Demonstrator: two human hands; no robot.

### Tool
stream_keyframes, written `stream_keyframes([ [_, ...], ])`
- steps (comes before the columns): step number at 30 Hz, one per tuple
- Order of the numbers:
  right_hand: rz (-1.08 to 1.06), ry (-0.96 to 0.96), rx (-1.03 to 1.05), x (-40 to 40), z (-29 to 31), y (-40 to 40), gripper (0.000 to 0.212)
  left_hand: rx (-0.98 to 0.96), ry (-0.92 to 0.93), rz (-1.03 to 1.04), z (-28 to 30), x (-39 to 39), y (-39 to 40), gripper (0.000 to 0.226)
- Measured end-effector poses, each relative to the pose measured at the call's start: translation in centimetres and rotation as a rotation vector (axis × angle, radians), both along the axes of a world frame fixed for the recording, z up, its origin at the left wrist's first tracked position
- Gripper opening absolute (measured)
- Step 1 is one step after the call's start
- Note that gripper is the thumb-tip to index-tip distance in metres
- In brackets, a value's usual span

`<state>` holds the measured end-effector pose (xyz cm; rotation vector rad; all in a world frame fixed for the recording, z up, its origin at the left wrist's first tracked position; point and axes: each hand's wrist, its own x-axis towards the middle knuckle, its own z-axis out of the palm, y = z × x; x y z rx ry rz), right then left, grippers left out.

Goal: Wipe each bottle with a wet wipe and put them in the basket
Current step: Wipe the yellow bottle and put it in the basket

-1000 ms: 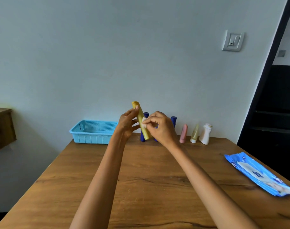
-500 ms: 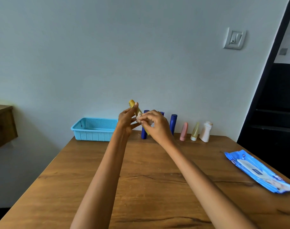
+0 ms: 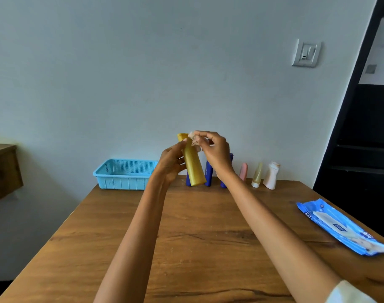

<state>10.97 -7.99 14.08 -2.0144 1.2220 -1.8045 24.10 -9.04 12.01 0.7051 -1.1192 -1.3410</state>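
Note:
My left hand (image 3: pixel 171 162) grips a tall yellow bottle (image 3: pixel 193 167), held nearly upright above the far end of the table. My right hand (image 3: pixel 215 153) pinches a crumpled white wet wipe (image 3: pixel 194 138) against the bottle's upper part, near its cap. A light blue perforated basket (image 3: pixel 123 174) sits at the far left of the table, nothing visible inside. Behind my hands stand dark blue bottles (image 3: pixel 209 176), partly hidden. To their right stand a pink bottle (image 3: pixel 243 171), a pale yellow tube (image 3: pixel 257 175) and a white bottle (image 3: pixel 272 176).
A blue pack of wet wipes (image 3: pixel 341 228) lies at the right edge of the wooden table (image 3: pixel 186 237). A wooden shelf (image 3: pixel 3 171) juts from the left wall. A dark doorway is at the right, a wall switch (image 3: pixel 305 54) above.
My right hand has moved the wipe up the yellow bottle from its middle to near the cap. The bottle now stands more upright in my left hand.

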Motion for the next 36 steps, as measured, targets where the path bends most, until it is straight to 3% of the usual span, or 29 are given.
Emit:
stream_keyframes([
  [3, -0.012, 0.079, -0.081, 0.8, -0.4, -0.2, 0.022, -0.072, 0.017, -0.014, 0.2, 0.1, 0.1, 0.023],
  [8, 0.025, 0.097, -0.157, 0.3, -4.3, 1.6, 0.015, 0.006, 0.110, 0.015, 0.1, 1.3, -0.2, 0.029],
  [13, -0.004, -0.013, -0.091, -0.2, -3.4, 1.8, 0.019, 0.070, 0.148, 0.061, 0.0, 1.7, -0.2, 0.027],
  [16, -0.014, -0.124, -0.116, 0.7, -0.2, 1.2, 0.018, 0.111, 0.064, 0.100, 0.2, 1.3, -0.3, 0.019],
  [19, 0.045, -0.111, 0.036, 1.3, 1.3, -0.2, 0.023, 0.118, -0.006, 0.098, 0.4, 1.1, -0.1, 0.015],
  [28, 0.162, -0.184, 0.130, 1.8, -3.7, 2.4, 0.012, 0.200, 0.210, 0.208, 0.4, 1.3, -1.4, 0.016],
  [32, 0.135, -0.131, 0.229, 1.1, -4.7, 2.6, 0.019, 0.238, 0.238, 0.219, -0.1, 2.0, -2.0, 0.011],
  [36, 0.095, -0.184, 0.107, 1.4, -2.1, 1.7, 0.021, 0.219, 0.225, 0.168, 0.3, 1.1, -1.4, 0.011],
])
